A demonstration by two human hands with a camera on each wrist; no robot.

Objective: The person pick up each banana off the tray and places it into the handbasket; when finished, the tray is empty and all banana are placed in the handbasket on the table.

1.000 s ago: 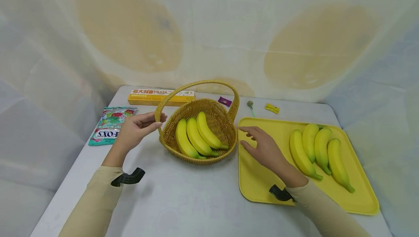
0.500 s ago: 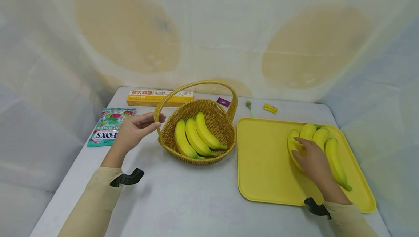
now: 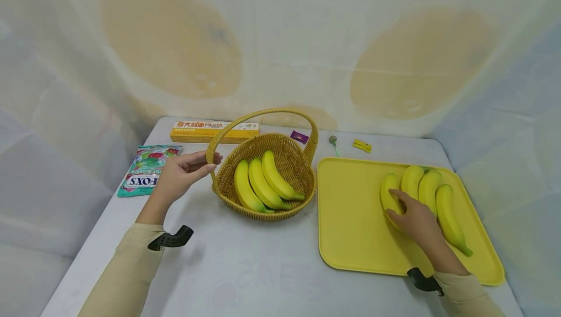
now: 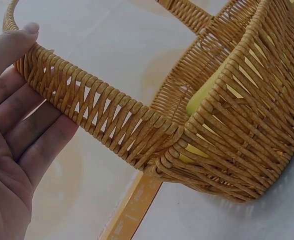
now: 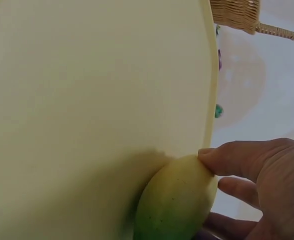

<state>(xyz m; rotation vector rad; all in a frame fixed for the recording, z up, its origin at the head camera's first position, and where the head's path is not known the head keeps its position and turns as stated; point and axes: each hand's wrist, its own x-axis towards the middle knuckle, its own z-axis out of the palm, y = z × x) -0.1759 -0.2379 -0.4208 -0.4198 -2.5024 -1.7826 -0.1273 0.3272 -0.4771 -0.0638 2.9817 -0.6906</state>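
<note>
- The desk [image 3: 245, 268] carries everything here.
- The yellow tray [image 3: 350, 219] lies on the right, with four bananas left at it, counting the one in hand.
- The basket [image 3: 266, 216] stands upright left of the tray, its handle raised; three bananas [image 3: 262, 184] lie inside, so the work looks under way, a little short of half done.
- A sweet bag [image 3: 142, 167] lies on the left and a pasta box [image 3: 193, 133] behind the basket.
- The left grip [image 3: 177, 178] holds the basket's handle, thumb on one side and fingers behind, seemingly to steady it.
- The right grip [image 3: 418, 222] has its thumb and fingers round the leftmost banana [image 3: 387, 190]; whether that is clear of the tray I cannot tell.
- Three other bananas [image 3: 428, 189] lie side by side on the tray, unheld.
- Smallest are a lollipop [image 3: 333, 139], a yellow sweet [image 3: 362, 145] and a purple sweet [image 3: 299, 136] at the back, apparently uninvolved.
</note>
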